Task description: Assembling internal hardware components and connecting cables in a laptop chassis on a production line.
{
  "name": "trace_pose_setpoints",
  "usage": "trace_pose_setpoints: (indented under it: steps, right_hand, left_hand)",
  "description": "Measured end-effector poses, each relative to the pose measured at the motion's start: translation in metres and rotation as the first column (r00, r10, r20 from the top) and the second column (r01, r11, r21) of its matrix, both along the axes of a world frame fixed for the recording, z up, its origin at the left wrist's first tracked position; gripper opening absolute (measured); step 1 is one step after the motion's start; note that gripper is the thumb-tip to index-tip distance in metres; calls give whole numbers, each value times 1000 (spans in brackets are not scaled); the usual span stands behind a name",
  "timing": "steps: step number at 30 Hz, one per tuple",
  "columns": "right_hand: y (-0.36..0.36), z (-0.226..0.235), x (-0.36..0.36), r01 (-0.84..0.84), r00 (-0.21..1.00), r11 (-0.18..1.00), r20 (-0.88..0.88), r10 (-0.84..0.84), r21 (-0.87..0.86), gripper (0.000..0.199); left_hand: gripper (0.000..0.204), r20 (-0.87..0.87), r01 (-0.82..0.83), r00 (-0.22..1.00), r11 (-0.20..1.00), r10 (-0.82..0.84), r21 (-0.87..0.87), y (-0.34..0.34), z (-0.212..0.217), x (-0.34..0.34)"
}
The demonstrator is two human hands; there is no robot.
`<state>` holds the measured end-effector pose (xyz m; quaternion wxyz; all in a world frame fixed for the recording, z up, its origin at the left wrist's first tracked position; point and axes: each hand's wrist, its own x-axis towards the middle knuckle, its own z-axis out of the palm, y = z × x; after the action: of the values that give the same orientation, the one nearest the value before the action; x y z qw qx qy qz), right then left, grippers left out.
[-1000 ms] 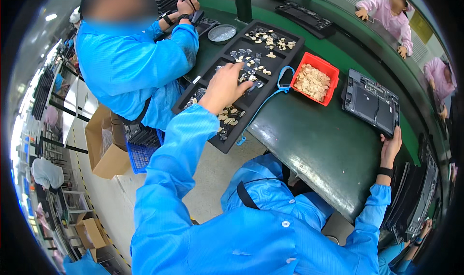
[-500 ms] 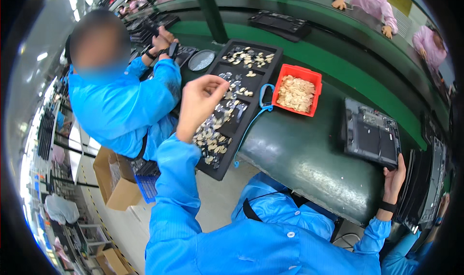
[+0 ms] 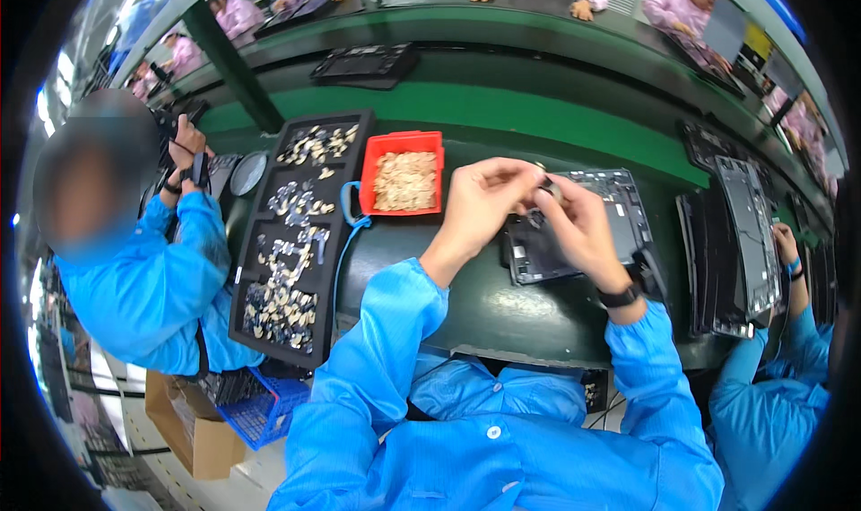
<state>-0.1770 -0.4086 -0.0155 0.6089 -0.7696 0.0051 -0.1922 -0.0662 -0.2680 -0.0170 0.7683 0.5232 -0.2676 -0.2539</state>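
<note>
Both hands meet above a dark laptop casing (image 3: pixel 632 215) lying on the green bench. A small dark piece with a gold-coloured edge (image 3: pixel 543 184) is pinched between their fingertips; its exact kind cannot be made out. My left hand (image 3: pixel 480 204) is closed on it from the left. From the right, my right hand (image 3: pixel 585 228), with a black band at the wrist, closes on the same piece. Left of them stands a red bin (image 3: pixel 432 208) of thin beige flakes. Beyond it lies a black compartment tray (image 3: pixel 334 206) with many small gold and dark pieces.
A blue cord (image 3: pixel 344 242) hangs by the tray. Stacked laptop casings (image 3: pixel 717 251) stand at the right, close to a co-worker's hand (image 3: pixel 787 244). Another co-worker (image 3: pixel 143 260) sits at the left. Another casing (image 3: pixel 363 64) lies at the back, near a green post (image 3: pixel 235 58).
My left hand has moved from over the tray to above the casing. My right hand has let go of the casing's edge and joined it. The view has swung right.
</note>
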Motion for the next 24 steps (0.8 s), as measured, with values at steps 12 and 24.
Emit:
trace_pose_setpoints:
  steps: [12,24]
  right_hand:
    - [-15,-44,-4,195,981,923,-73,-181,332,31]
    - [-9,-45,-6,80,997,967,-3,-81,241,29]
  left_hand:
    - [18,46,-192,980,981,192,12,-10,-36,-7]
    - [24,272,-158,954,984,130,84,-7,-46,-12]
